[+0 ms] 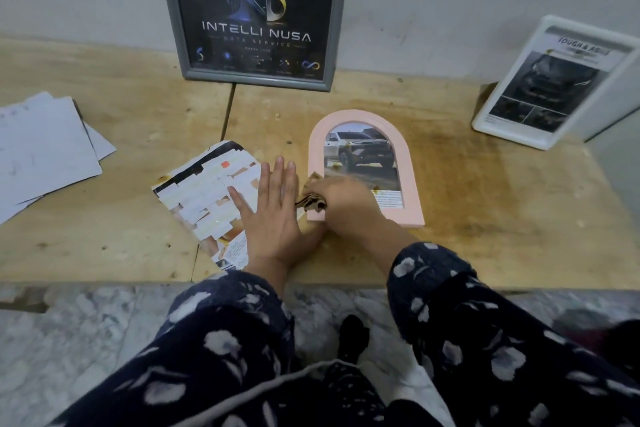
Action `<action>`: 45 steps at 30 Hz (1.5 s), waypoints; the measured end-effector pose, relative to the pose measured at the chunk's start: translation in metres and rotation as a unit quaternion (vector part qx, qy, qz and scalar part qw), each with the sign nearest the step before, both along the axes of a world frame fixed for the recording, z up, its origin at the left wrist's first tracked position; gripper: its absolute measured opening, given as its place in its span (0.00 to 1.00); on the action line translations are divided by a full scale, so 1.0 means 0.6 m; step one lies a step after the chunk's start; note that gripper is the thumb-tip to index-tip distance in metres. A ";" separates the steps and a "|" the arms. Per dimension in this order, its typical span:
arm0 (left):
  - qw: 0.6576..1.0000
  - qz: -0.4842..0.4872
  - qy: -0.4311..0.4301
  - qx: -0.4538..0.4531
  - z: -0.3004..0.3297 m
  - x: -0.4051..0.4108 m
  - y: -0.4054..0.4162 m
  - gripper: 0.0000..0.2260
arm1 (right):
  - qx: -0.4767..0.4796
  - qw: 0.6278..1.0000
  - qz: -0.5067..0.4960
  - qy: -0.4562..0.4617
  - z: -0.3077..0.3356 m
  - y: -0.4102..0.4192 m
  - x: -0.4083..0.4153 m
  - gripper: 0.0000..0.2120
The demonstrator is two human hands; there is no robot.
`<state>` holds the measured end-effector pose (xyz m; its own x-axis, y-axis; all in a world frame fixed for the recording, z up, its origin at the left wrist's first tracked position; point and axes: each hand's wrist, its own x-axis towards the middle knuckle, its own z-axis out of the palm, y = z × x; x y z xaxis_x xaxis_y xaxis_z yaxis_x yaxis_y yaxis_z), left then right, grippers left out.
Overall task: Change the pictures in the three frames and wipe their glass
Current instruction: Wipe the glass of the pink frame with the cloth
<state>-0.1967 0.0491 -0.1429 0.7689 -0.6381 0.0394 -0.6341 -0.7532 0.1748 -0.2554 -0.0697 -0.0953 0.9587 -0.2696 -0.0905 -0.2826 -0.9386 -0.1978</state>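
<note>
Now, arched frame: I see the pink arched frame (414,184) lying flat on the tabletop (485,204), a truck picture inside.
Right hand: my right hand (341,199) is curled around a crumpled cloth (311,201), pressing it on the lower glass.
Left hand: my left hand (273,204) lies flat, fingers spread, just beside the frame's left edge, partly on a loose printed sheet (204,198).
Other frames: grey frame (254,15) and white frame (554,80) stand by the wall.
Risk: I judge the unsteadied frame could slide under the wiping.

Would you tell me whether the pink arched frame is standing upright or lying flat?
Lying flat: the pink arched frame rests face-up on the wooden table.
</note>
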 end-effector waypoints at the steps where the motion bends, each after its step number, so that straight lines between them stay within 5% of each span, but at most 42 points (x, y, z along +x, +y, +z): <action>1: 1.000 0.002 -0.001 0.007 0.000 0.000 0.000 0.46 | 0.002 1.000 0.013 -0.014 0.002 0.003 -0.012 0.16; 6: 0.999 -0.001 -0.003 0.046 0.001 0.001 0.006 0.48 | 0.056 0.998 0.023 0.021 0.028 0.013 -0.053 0.20; 11: 0.998 -0.063 0.008 -0.003 0.022 -0.018 -0.022 0.45 | 0.219 0.960 -0.147 -0.092 0.048 -0.027 -0.060 0.18; 14: 0.993 -0.107 -0.004 -0.056 0.013 -0.042 -0.043 0.42 | 0.207 0.950 -0.195 -0.130 0.060 -0.062 -0.050 0.23; 23: 0.996 -0.027 0.041 -0.069 -0.016 -0.064 -0.053 0.47 | 0.180 0.942 -0.238 -0.153 0.054 -0.175 0.053 0.25; 28: 0.998 -0.012 0.050 -0.042 -0.017 -0.061 -0.057 0.48 | 0.204 0.951 -0.185 -0.140 0.024 -0.191 0.145 0.17; 34: 0.999 0.007 0.039 -0.019 -0.015 -0.064 -0.059 0.49 | 0.061 0.996 -0.063 -0.008 0.003 -0.242 0.136 0.22; 45: 0.998 0.012 0.048 -0.030 -0.014 -0.064 -0.063 0.48 | 0.104 0.968 -0.227 -0.040 -0.009 -0.284 0.015 0.24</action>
